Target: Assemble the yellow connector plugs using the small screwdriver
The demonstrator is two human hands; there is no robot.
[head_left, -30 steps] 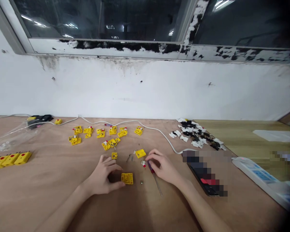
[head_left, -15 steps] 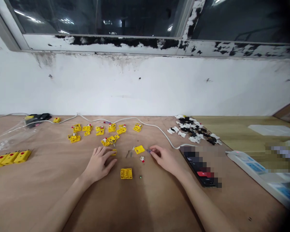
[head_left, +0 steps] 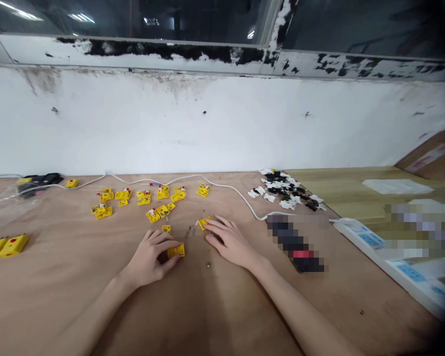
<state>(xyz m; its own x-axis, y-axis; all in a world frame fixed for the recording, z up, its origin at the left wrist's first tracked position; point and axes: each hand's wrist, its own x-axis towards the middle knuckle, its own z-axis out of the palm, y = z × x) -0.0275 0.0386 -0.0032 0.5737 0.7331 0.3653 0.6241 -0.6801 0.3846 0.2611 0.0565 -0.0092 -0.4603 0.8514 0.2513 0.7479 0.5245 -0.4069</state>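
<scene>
My left hand (head_left: 154,257) grips an open yellow housing (head_left: 176,250) between thumb and fingers, low over the wooden table. My right hand (head_left: 230,241) has its fingers spread over a flat yellow piece (head_left: 204,223), with its fingertips touching the piece's right side. Thin metal parts (head_left: 189,231) lie between the hands, and a tiny metal-and-green part (head_left: 208,265) rests nearer me. Just beyond my left hand is a small yellow piece (head_left: 166,229). Whatever lies under my right palm is mostly hidden.
Yellow housings with red-and-white parts (head_left: 143,198) are grouped farther back. Assembled yellow boxes (head_left: 14,245) stand at the left. A white cable (head_left: 237,189) runs along the back to a power strip (head_left: 400,264). Black and white pieces (head_left: 287,190) are heaped back right, beyond a blurred dark object (head_left: 295,242).
My left hand has moved from the small yellow piece onto the open housing. My right hand has moved left over the flat yellow piece; the purplish item at its fingertips is out of sight. The view has shifted.
</scene>
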